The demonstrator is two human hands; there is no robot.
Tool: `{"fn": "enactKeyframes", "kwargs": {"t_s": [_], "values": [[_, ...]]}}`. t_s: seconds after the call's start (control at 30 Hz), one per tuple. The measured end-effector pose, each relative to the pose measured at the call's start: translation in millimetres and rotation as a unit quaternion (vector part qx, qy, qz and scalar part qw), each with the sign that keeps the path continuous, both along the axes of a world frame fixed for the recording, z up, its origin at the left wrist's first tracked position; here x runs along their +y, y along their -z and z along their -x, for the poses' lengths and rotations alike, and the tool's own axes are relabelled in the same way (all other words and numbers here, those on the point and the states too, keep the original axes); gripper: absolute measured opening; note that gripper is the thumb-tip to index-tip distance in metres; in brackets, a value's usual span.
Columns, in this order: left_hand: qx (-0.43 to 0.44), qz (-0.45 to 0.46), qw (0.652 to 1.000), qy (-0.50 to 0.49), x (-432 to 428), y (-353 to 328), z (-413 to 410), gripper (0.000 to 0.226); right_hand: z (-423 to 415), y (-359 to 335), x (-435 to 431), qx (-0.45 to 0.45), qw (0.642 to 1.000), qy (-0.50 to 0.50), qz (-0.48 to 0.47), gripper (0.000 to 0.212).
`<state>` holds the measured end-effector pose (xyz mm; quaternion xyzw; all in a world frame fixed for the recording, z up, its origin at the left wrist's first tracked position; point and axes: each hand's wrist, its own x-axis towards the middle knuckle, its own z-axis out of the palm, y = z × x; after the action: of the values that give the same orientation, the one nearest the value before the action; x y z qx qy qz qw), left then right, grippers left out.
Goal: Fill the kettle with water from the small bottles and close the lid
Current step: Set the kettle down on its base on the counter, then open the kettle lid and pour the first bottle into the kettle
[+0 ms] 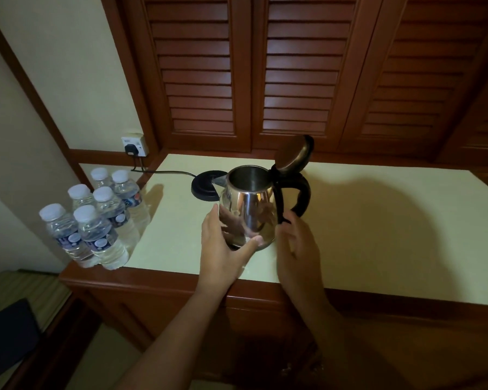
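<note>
A shiny steel kettle (251,209) with a black handle stands off its base on the pale tabletop (378,235). Its lid (293,153) is tipped up and open, and the inside looks empty. My left hand (223,249) cups the kettle's lower left side, with the thumb stretched along the front of its bottom edge. My right hand (296,246) is at the lower end of the handle, fingers curled against it. Several small capped water bottles (96,220) stand in a cluster at the table's left edge, away from both hands.
The black kettle base (206,187) sits just behind and left of the kettle. Its cord runs to a plug in the wall socket (134,146). Wooden louvred doors (293,80) rise behind the table. A wooden front edge (152,282) borders the top.
</note>
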<state>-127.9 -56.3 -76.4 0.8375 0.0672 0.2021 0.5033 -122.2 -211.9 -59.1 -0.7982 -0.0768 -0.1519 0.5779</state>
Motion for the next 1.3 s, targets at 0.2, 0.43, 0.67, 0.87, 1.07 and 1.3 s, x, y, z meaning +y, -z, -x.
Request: {"fn": "enactKeyframes", "kwargs": {"t_s": [0.2, 0.43, 0.67, 0.87, 1.07, 1.3], "values": [[-0.022, 0.003, 1.0, -0.017, -1, -2, 7, 0.066, 5, 11, 11, -0.032, 0.997, -0.048, 0.047, 0.043], [-0.01, 0.09, 0.996, -0.029, 15, 3, 28, 0.071, 20, 20, 15, -0.085, 0.992, -0.036, 0.086, 0.04], [-0.073, 0.068, 0.986, -0.131, 64, -1, 80, 0.047, 43, 26, 69, -0.101, 0.977, -0.164, 0.089, 0.036], [-0.103, 0.029, 0.972, -0.211, 106, -18, 116, 0.04, 48, 8, 133, -0.093, 0.951, -0.289, 0.062, 0.035], [-0.12, 0.02, 0.952, -0.282, 141, -31, 138, 0.039, 46, -20, 187, -0.126, 0.934, -0.325, 0.076, 0.036], [-0.095, 0.028, 0.955, -0.28, 164, -26, 136, 0.038, 15, -59, 243, -0.145, 0.938, -0.297, 0.109, 0.041]]}}
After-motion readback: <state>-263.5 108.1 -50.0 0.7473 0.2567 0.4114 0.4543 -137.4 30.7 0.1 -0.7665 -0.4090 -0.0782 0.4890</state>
